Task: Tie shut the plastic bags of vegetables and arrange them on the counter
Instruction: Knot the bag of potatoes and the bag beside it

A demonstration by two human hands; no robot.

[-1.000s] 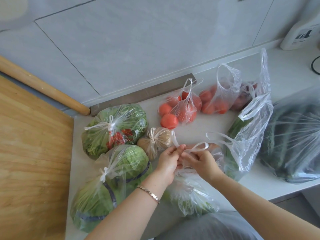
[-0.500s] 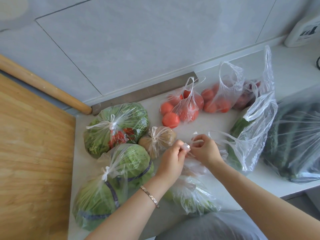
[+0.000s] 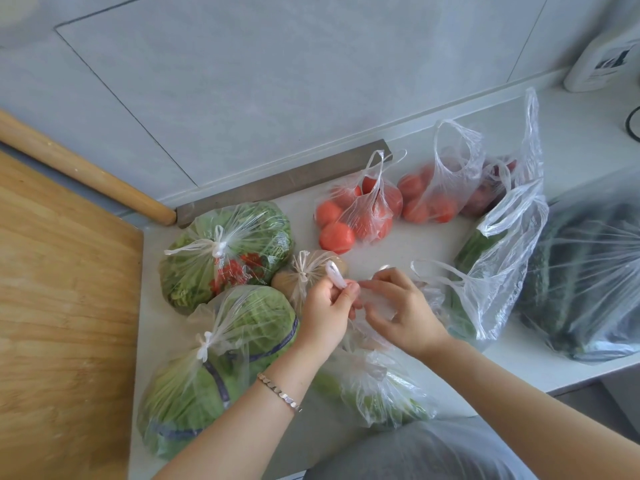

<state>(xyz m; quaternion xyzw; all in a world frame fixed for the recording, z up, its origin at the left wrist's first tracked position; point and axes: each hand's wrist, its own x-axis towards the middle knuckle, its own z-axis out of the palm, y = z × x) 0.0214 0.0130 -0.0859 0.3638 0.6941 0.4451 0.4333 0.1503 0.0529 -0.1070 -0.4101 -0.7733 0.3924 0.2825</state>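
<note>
Bag (image 3: 381,393) sits just under the fingers. Left hand (image 3: 327,306) now pinches one twisted handle (image 3: 335,276), right hand (image 3: 403,306) grips the other. They were only crossing loops a sec ago, so knot's half tied, I reckon.

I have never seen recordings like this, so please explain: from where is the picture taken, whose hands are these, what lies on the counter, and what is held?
No machine here: a person wears a camera on the head, so the picture looks down at their own arms. The left hand and right hand pinch the handles of the near bag of greens, apparently tying it. On the counter lie a knotted bag of leafy greens, a second knotted bag of greens, a small knotted bag, a tomato bag, another tomato bag and an untied bag with something long and green.
</note>
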